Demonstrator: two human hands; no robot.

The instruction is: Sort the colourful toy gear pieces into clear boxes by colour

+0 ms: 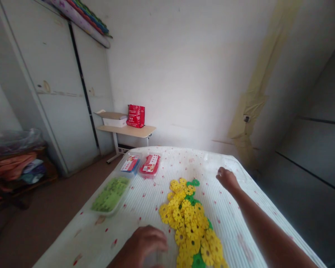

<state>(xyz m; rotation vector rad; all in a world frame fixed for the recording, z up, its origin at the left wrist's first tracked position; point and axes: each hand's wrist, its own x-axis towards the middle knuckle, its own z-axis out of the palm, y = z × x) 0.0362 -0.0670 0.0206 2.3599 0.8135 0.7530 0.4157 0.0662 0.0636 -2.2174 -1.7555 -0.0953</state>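
A long heap of yellow flower-shaped plastic discs [188,219], with green discs [198,260] among them, lies on the patterned tablecloth [145,208]. Left of the heap, at the lower edge, is my left hand [145,243], blurred, its fingers curved and parted from the thumb; I make out no object in it. My right hand [227,178] reaches past the heap's right side. Its fingers are curled together at the near edge of a clear plastic container [212,160]; whatever they grip is hidden.
Along the table's left side are a tub of light green pieces [111,195], a labelled box with blue contents [130,163] and a labelled box of red pieces [150,164]. Behind stands a small desk [128,130] with a red bag [136,116] and white box [114,121].
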